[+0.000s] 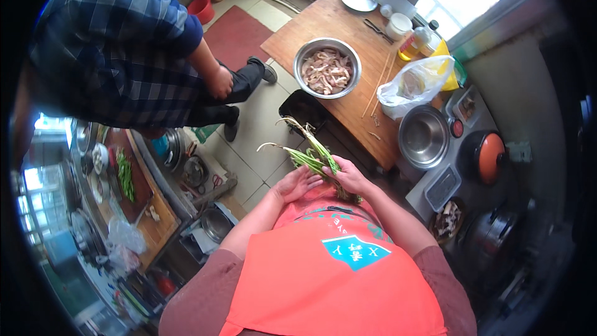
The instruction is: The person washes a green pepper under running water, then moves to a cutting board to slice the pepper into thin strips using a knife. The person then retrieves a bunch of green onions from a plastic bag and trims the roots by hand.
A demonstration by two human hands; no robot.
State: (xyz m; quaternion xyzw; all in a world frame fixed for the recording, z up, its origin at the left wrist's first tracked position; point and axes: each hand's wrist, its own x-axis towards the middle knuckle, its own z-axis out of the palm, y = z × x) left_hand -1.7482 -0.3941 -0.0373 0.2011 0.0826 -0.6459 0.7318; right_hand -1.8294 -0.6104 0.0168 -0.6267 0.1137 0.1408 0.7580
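Note:
A bunch of leafy green stalks with pale root ends is in front of my apron. My right hand grips it around the stems, thumb on top. The root ends point away from me, and darker leaves hang below that hand, against the apron. My left hand is beside the bunch with its palm turned up and empty. Its extended fingertips reach the stalks. Beneath the root ends stands a black bin, its contents hard to make out.
A steel bowl of raw meat pieces stands on the wooden table. To the right are an empty steel bowl and a plastic bag. A person in a checked shirt stands left, near a counter with chopped greens.

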